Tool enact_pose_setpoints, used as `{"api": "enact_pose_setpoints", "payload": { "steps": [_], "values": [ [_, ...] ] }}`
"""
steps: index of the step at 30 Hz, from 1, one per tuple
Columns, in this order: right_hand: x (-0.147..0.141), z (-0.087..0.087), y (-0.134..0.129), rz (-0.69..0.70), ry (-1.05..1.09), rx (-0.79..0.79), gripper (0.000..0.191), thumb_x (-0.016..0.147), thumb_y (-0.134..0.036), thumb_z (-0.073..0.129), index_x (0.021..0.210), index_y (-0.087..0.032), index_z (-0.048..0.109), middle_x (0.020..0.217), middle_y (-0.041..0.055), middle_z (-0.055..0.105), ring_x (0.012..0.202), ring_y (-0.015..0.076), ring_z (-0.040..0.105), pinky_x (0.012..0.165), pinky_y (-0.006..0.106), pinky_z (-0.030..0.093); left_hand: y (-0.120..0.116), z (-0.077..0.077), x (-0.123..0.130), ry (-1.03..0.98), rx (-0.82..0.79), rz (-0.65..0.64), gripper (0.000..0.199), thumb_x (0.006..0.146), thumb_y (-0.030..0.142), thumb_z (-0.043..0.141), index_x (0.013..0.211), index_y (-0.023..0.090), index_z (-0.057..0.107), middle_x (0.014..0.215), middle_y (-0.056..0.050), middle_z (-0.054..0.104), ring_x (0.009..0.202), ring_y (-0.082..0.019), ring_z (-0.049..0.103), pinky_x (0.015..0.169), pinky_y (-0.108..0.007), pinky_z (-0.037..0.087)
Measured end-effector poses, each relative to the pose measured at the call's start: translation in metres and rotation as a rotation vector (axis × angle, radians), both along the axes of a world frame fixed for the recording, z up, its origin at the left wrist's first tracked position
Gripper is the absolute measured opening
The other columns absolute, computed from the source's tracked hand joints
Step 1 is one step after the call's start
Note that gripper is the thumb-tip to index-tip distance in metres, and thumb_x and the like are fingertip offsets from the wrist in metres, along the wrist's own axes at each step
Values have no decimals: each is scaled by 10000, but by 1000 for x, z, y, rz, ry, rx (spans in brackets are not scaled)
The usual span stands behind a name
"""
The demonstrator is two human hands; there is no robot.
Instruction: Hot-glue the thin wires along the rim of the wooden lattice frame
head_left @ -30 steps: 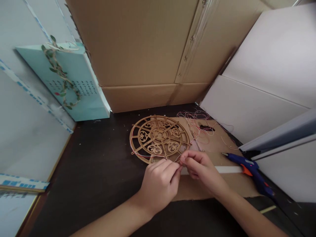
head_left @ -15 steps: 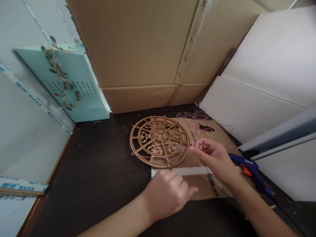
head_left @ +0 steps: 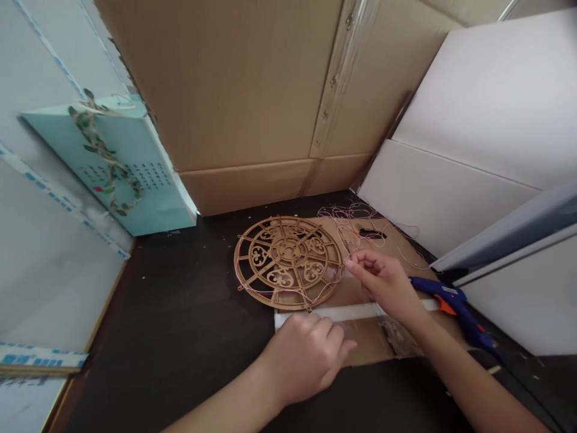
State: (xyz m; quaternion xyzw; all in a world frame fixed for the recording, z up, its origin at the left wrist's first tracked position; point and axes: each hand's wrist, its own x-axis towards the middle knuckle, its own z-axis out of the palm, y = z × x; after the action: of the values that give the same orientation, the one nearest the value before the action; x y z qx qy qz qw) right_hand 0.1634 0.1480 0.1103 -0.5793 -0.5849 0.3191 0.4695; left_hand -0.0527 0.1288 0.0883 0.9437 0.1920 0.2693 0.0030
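Observation:
A round brown openwork wheel (head_left: 288, 252) with spokes and scroll cut-outs lies partly on a cardboard sheet (head_left: 367, 346). A thin red and white wire (head_left: 295, 292) follows its left and front rim and leads to the wheel's right edge. There my right hand (head_left: 383, 279) is closed, pinching the wire between thumb and fingertips. My left hand (head_left: 311, 355) is curled just in front of the wheel's near rim, back of the hand upward. Its fingertips are hidden, so I cannot make out anything inside it.
A tangle of loose wire (head_left: 349, 219) lies behind my right hand beside a small black object (head_left: 372, 233). A blue glue gun (head_left: 462, 313) with an orange trigger rests at right. A large cardboard box (head_left: 225, 90), white panels (head_left: 469, 162) and a turquoise bag (head_left: 148, 207) surround the dark table (head_left: 180, 313).
The view has shifted slightly. Both hands keep nearly the same places at the wheel, and the right hand still pinches the wire at its right edge.

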Motion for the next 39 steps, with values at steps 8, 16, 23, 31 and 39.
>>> {"api": "enact_pose_setpoints", "payload": {
  "steps": [8, 16, 23, 31, 39],
  "values": [
    [8, -1, 3, 212, -640, 313, 179, 980, -303, 594, 1069, -210, 718, 1057, 59, 703, 964, 192, 630, 852, 346, 492, -1, 2, 1, 157, 42, -49, 114, 938, 252, 512, 882, 163, 556, 823, -48, 594, 751, -215, 571, 573, -344, 424],
    [9, -8, 2, 377, -706, 276, 282, 954, -208, 559, 1211, -206, 675, 1255, 83, 638, 1193, 213, 587, 1048, 409, 485, -2, 5, 1, 165, 68, 40, 128, 930, 234, 498, 865, 154, 574, 863, -71, 574, 835, -234, 538, 707, -370, 426],
    [10, -11, 2, 413, -711, 287, 186, 959, -249, 616, 1127, -226, 692, 1263, 75, 620, 1180, 215, 591, 1022, 411, 499, 1, 11, -3, -2, 59, 128, 150, 927, 233, 515, 803, 167, 568, 825, -58, 545, 806, -229, 501, 707, -389, 401],
    [9, -10, 6, 398, -733, 346, 167, 962, -221, 612, 1103, -216, 700, 1156, 69, 670, 1099, 199, 629, 972, 389, 536, 43, 16, -29, -225, -40, 235, 149, 887, 140, 498, 925, 120, 641, 892, -85, 614, 909, -236, 534, 851, -413, 427],
    [18, -14, 11, 355, -778, 360, 199, 965, -254, 617, 1136, -222, 714, 1154, 55, 697, 1118, 203, 644, 1003, 396, 546, 42, 3, -25, -141, 23, 225, 109, 828, 137, 524, 734, 164, 571, 752, -52, 530, 781, -207, 472, 728, -364, 414]
  ]
}}
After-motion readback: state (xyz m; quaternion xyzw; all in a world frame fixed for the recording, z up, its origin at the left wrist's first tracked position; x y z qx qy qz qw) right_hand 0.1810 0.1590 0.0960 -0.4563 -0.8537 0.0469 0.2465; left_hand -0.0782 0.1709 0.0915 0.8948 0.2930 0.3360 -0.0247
